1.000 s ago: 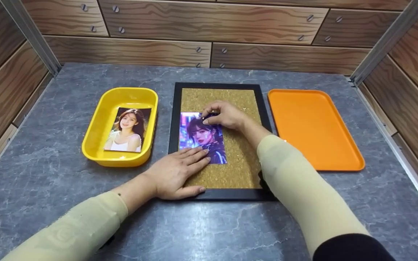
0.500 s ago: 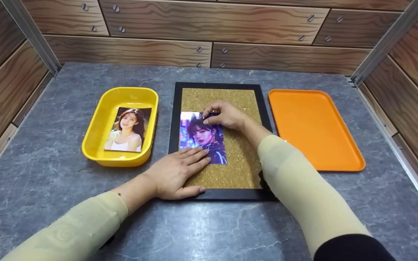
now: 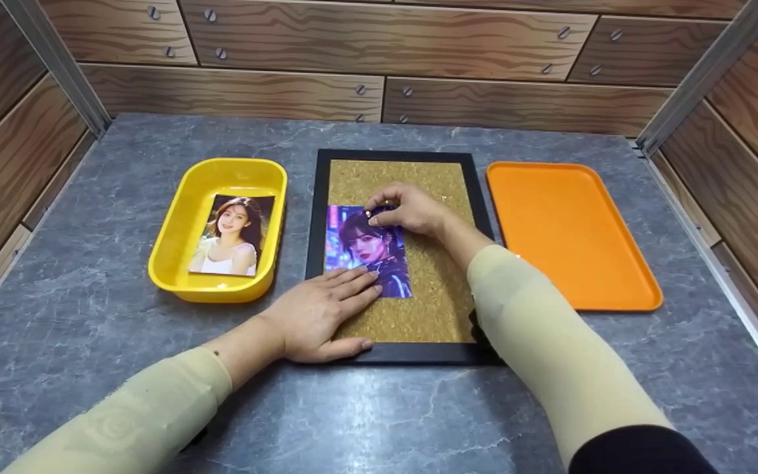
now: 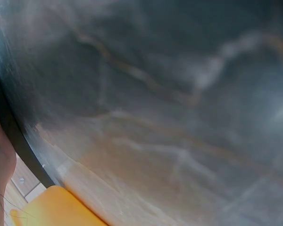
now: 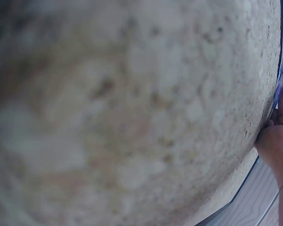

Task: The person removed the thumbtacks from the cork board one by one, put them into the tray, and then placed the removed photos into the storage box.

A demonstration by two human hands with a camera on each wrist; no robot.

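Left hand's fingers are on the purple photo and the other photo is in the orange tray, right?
Wrong container: the other photo lies in the yellow tub, as the head view shows. The left hand does have its fingers on the purple photo.

A narrow lane of tabletop (image 3: 297, 210) runs between the yellow tub (image 3: 211, 293) and the framed corkboard (image 3: 441, 296); the left hand (image 3: 320, 316) and its forearm block its near end. The right hand (image 3: 412, 209) and sleeve (image 3: 550, 349) bar entry over the board's right rim and reach across the orange tray's (image 3: 566, 224) near-left corner. The cork's far strip offers a way past the fingers; plank-patterned walls (image 3: 379, 43) bound the back and sides.
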